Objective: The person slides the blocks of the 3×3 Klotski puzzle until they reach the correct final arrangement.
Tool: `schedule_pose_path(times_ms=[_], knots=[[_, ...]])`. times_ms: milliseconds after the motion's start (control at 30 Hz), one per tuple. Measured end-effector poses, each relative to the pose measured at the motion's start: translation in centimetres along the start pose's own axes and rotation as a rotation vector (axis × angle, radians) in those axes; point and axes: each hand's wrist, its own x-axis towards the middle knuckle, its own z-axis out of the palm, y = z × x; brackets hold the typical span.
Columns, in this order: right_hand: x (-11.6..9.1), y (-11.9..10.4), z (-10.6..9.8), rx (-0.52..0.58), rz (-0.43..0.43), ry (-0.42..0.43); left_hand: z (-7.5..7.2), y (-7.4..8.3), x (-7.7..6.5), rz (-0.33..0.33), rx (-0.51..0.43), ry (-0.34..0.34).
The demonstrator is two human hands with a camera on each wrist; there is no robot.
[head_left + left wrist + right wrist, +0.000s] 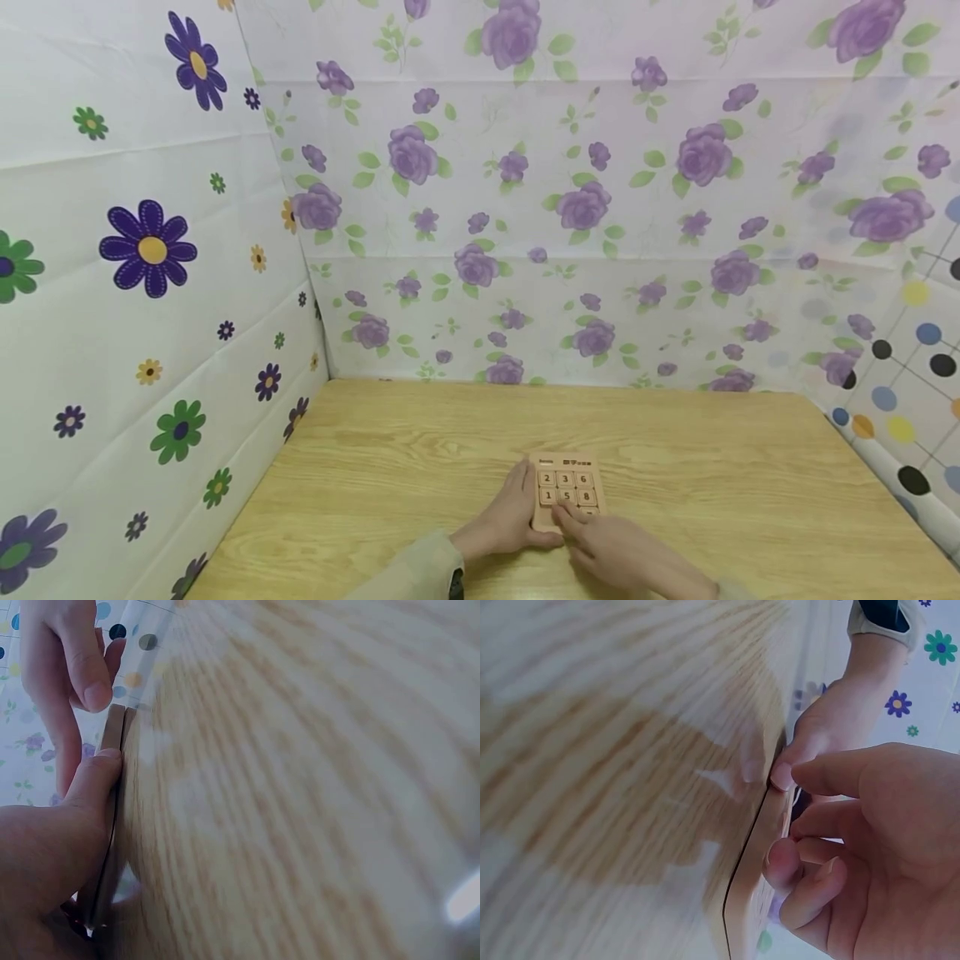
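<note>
Wood-grain table (pixel 360 467): board (pixel 557 457), flat on top. Left hand (pixel 510 518): gripping board's near left corner. Right hand (pixel 611 546): nothing held, fingertips at tiles (pixel 566 479). Handling, as judged: brace board firmly; push tiles lightly, singly.

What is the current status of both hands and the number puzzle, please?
Left hand holds number puzzle at left and near edges. Right hand over its bottom row, partly hiding it. Puzzle flat on table.

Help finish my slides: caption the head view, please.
Left hand holds a number puzzle while the right hand reaches over its tiles.
</note>
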Motion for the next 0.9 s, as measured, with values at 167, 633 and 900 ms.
schedule_pose_path(times_ms=[167, 633, 900], knots=[[0.8, 0.0, 0.3, -0.044, -0.020, 0.055, 0.1, 0.0, 0.0, 0.006, 0.007, 0.005], [1.8, 0.1, 0.3, -0.074, -0.021, 0.061, 0.2, -0.1, -0.2, 0.013, 0.024, 0.012], [1.7, -0.3, 0.0, -0.067, -0.010, 0.056, 0.3, -0.1, 0.0, 0.017, 0.040, 0.018]])
